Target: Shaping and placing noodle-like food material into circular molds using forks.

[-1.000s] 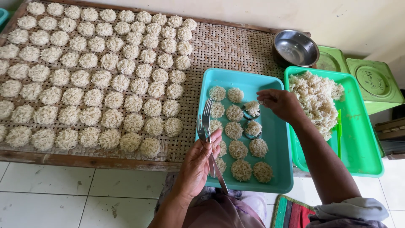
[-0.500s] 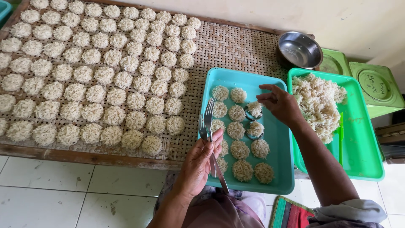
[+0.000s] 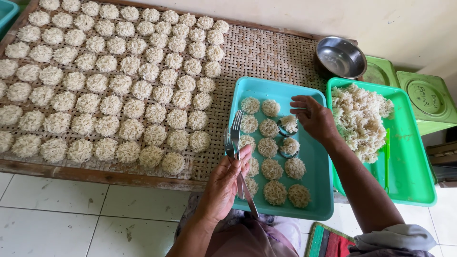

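Note:
My left hand (image 3: 226,183) grips two metal forks (image 3: 235,135), their tines pointing up over the left edge of a teal tray (image 3: 316,176). The tray holds several round rice cakes (image 3: 272,167); two of them sit inside dark ring moulds (image 3: 287,124). My right hand (image 3: 314,116) hovers over the tray's upper right, fingers spread beside the moulded cake, holding nothing I can see. To its right, a green tray (image 3: 412,166) carries a loose heap of cooked rice (image 3: 359,119).
A large woven bamboo rack (image 3: 257,57) with a wooden rim is covered with rows of rice cakes (image 3: 109,81). A steel bowl (image 3: 340,57) stands behind the trays. Green lids (image 3: 428,97) lie at the right. White tiled floor (image 3: 71,214) lies below.
My right hand has drawn back slightly from the moulded cake toward the tray's upper right. The left hand has kept the forks in place.

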